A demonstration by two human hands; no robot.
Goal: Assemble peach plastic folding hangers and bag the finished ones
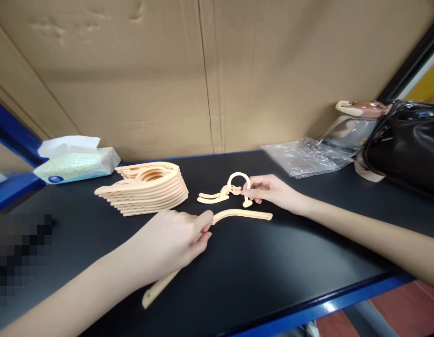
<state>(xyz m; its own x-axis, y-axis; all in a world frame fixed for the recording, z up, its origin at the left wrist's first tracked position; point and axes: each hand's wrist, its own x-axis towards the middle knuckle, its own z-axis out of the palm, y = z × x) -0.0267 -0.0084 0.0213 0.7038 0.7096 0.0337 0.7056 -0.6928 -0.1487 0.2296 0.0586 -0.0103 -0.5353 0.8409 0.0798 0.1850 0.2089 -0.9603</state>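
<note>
My left hand [178, 236] is closed on cream plastic hanger arms. One curved arm [243, 214] reaches out to the right of its fingertips, and a straighter arm [160, 288] comes out below the palm; where the two meet is hidden by the fingers. Just beyond, my right hand [269, 192] pinches a hanger hook [239, 175], a cream ring-shaped part with a small foot. Short curved pieces [213, 198] extend leftward from the hook; I cannot tell whether they are joined to it. A stack of folded cream hangers [150, 189] stands left of my hands.
A tissue pack [78, 164] lies at the back left, before a cardboard wall [160, 84]. To the right are clear plastic bags [301, 159], a water bottle [353, 126] and a black bag [409, 145]. The black tabletop [290, 262] has a blue front edge.
</note>
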